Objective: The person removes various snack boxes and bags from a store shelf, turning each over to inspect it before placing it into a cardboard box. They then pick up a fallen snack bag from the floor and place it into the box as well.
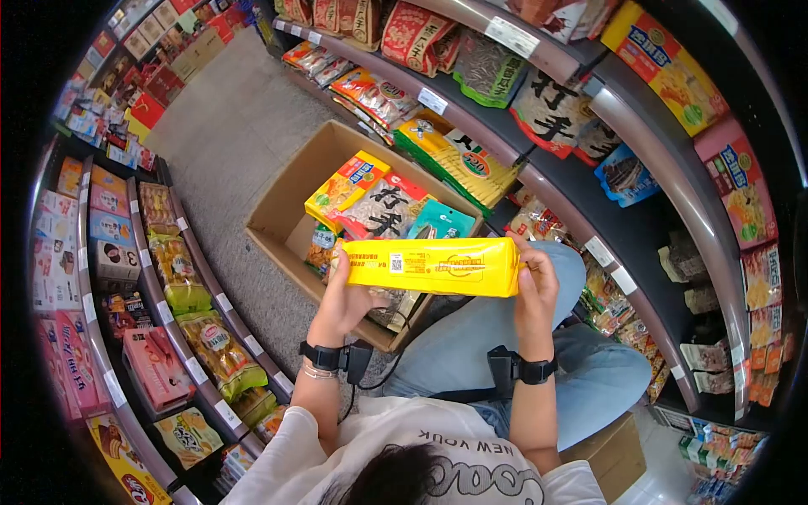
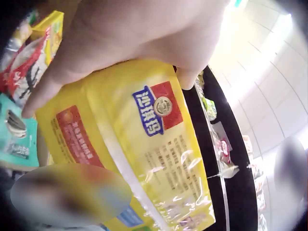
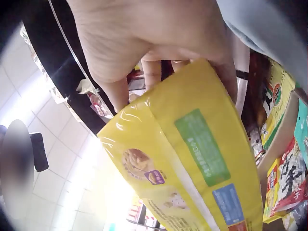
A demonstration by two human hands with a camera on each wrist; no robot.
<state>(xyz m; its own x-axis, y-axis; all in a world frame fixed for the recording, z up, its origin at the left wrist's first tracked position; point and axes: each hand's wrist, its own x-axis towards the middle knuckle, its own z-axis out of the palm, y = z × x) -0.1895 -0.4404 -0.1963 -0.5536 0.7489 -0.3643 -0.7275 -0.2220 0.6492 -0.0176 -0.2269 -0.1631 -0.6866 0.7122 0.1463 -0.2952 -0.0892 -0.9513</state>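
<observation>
A yellow sachima pack [image 1: 429, 268] is held level between both hands, above the near part of an open cardboard box [image 1: 282, 189]. My left hand [image 1: 335, 305] grips its left end, and my right hand [image 1: 536, 290] grips the right end with thumb and fingers. In the left wrist view a blue and red label shows on the pack [image 2: 139, 130]; the right wrist view shows green and blue patches on it [image 3: 202, 144]. Inside the box lie a yellow pack [image 1: 347, 187], a red and white bag [image 1: 383, 206] with black characters and a teal pack [image 1: 442, 220].
Shelves of bagged snacks rise on the right, where a yellow-green bag [image 1: 454, 160] overlaps the box's far side. Another stocked shelf stands left, with a pink box [image 1: 157, 366]. Grey floor [image 1: 240, 93] runs between them. The person's bent legs [image 1: 471, 345] are close to the box.
</observation>
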